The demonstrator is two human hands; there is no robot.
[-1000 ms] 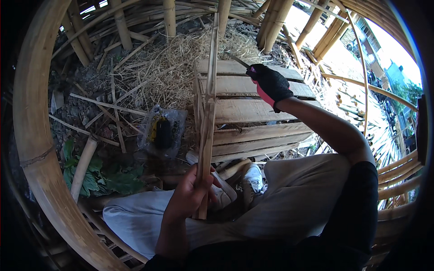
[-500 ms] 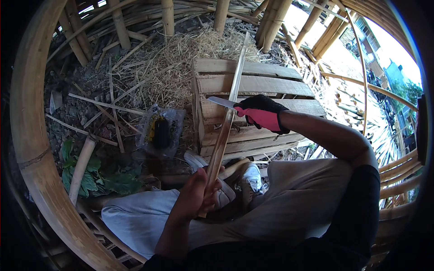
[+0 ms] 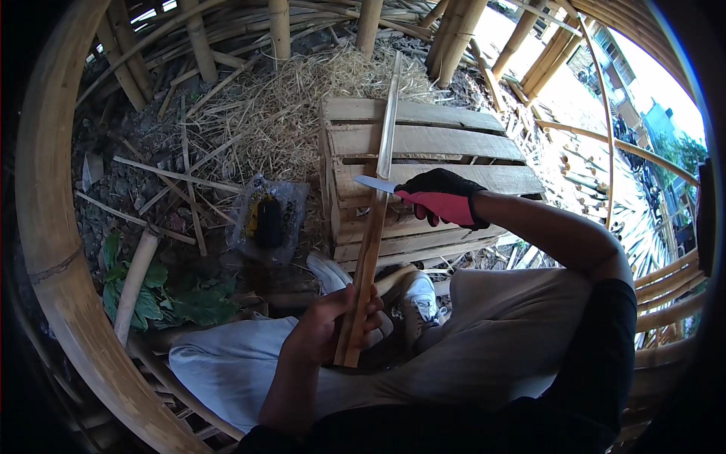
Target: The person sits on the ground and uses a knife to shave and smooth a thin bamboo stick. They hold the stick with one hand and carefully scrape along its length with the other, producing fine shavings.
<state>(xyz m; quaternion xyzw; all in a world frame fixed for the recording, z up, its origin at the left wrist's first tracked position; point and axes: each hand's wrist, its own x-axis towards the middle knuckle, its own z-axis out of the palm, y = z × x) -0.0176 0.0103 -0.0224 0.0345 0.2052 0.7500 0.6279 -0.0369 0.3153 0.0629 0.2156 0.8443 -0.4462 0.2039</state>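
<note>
My bare left hand [image 3: 333, 324] is closed around the lower part of a long split bamboo strip [image 3: 368, 250], just above my lap. The strip slants up and away from me, its far part passing over a slatted wooden crate [image 3: 454, 144]. My right hand [image 3: 442, 198], in a black and pink glove, grips a knife; the handle is hidden inside the fingers. The knife blade [image 3: 372, 182] points left and lies across the strip near its middle, over the crate.
Left of the crate lies a clear plastic bag [image 3: 268, 219] with a black and yellow thing inside. Dry straw shavings [image 3: 265, 113] cover the ground behind. A thick bamboo pole [image 3: 57, 250] curves along the left, and green leaves [image 3: 197, 303] lie low left.
The strip's far end has swung a little left and the strip has turned in my left hand. The knife has shifted slightly down and to the right along it.
</note>
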